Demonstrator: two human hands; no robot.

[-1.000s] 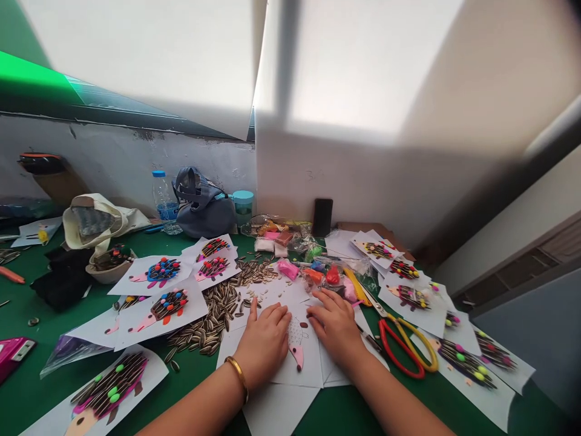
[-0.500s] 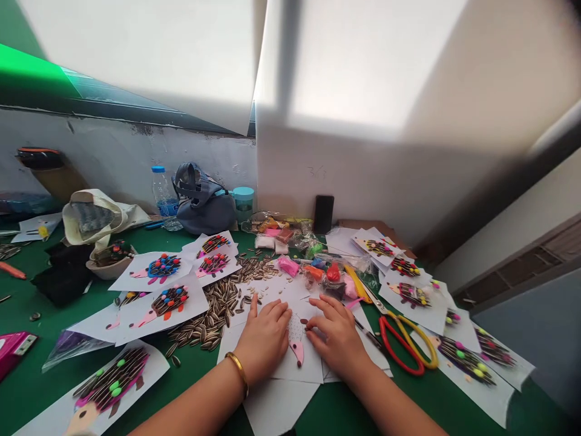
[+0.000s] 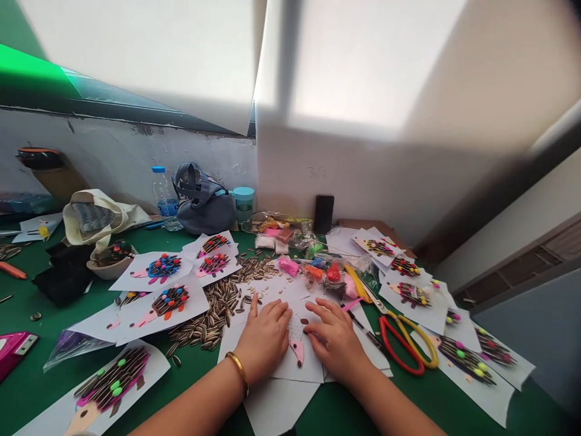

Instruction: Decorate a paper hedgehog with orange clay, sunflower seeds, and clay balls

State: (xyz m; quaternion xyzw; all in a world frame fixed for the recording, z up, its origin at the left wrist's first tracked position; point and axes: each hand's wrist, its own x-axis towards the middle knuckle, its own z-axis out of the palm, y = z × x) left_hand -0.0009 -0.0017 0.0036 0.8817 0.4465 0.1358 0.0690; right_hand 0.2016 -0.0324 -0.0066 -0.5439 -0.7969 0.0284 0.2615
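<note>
My left hand [image 3: 267, 336], with a gold bangle [image 3: 238, 374] at the wrist, lies flat with its fingers stretched out on a white paper sheet [image 3: 308, 369]. Between my hands is a hedgehog drawing [image 3: 296, 330] with short pen strokes on its body and a pink clay face [image 3: 297, 351] bearing dark eye and nose dots. My right hand [image 3: 336, 339] rests on the paper with its fingers apart. Its index fingertip touches, or nearly touches, a small flat brown clay piece [image 3: 304, 321] beside the drawing.
Sunflower seeds [image 3: 213, 315] are heaped left of the sheet. Finished seed hedgehogs [image 3: 170, 300] on paper lie on both sides. Red and yellow scissors [image 3: 403, 339], a pen [image 3: 367, 333] and bagged coloured clay [image 3: 333, 272] are to the right. A phone [image 3: 324, 214] leans against the wall.
My right hand has shifted slightly away from the drawing, and its fingers have eased off the brown clay piece, showing more of the drawn body. My left hand stays put.
</note>
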